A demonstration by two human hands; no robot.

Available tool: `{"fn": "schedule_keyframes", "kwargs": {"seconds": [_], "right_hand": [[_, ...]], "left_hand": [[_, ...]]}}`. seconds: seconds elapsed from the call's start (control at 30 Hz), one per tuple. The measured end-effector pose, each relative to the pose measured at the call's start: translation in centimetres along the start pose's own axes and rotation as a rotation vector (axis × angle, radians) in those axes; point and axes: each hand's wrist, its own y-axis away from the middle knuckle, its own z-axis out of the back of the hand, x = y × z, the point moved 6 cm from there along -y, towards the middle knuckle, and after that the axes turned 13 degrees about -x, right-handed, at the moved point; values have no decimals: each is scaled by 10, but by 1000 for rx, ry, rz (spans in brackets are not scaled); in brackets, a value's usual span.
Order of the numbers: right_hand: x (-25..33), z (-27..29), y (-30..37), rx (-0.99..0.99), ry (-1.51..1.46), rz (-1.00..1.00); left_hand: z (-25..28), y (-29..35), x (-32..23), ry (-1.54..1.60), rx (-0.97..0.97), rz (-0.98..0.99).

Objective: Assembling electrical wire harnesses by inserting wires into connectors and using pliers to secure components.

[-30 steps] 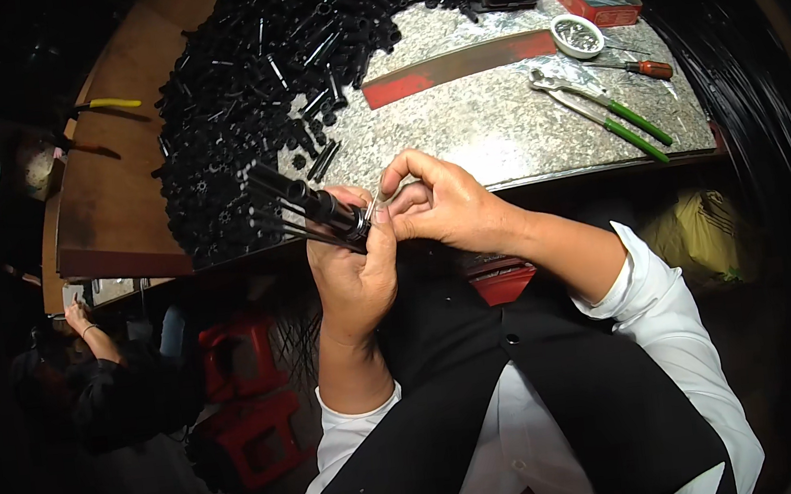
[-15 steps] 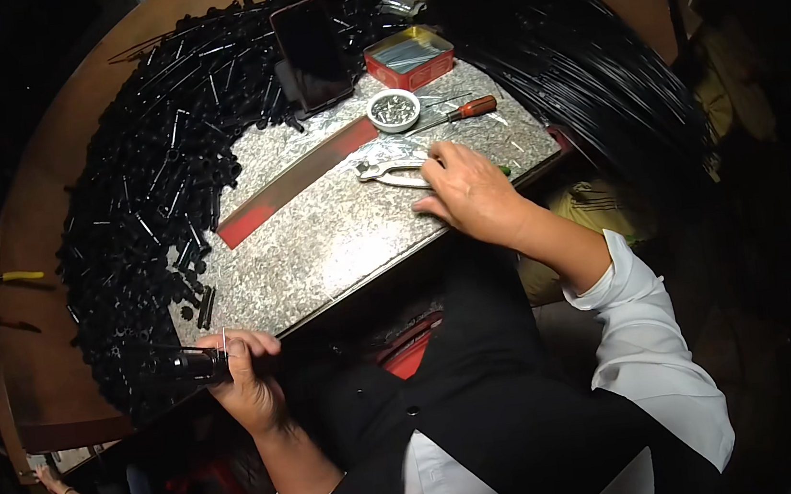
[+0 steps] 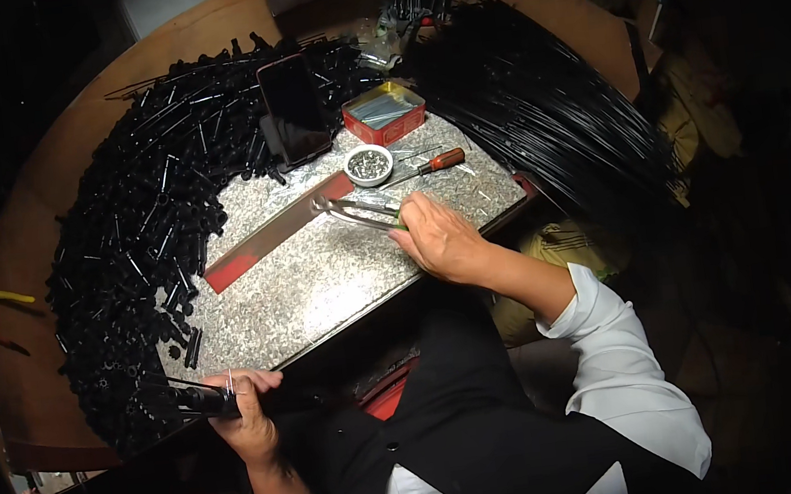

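So, w/ our R hand we've got the pliers, fingers clamped round the green handles, their head over the surface's R half, approx. by the R end of the metal strip; can't tell if they touch it. Our L hand is just off the L end of the surface's near edge, fingers shut round a black tubular assy w/ thin rods poking out L; a thin silver pin stands up at thumb & fingers.

Going out: we see the strip, grey w/ red ends, lying diag. across the speckled surface. Toward its far edge: white bowl of small metal bits, red tin w/ thin rods, phone propped up. Orange-handled screwdriver lies twd the R corner. Along the L edge, heap of black parts; past the R edge, bunch of black rods. Yellow-handled tool sits at the wooden table's L edge.
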Motion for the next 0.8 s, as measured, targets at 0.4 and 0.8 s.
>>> {"fn": "schedule_keyframes", "kwargs": {"seconds": [0.4, 0.8], "right_hand": [[99, 30, -24, 49, -111, 285], [147, 13, -24, -251, 216, 622]], "left_hand": [[-16, 2, 2, 17, 122, 140], [8, 1, 9, 136, 38, 202]]}}
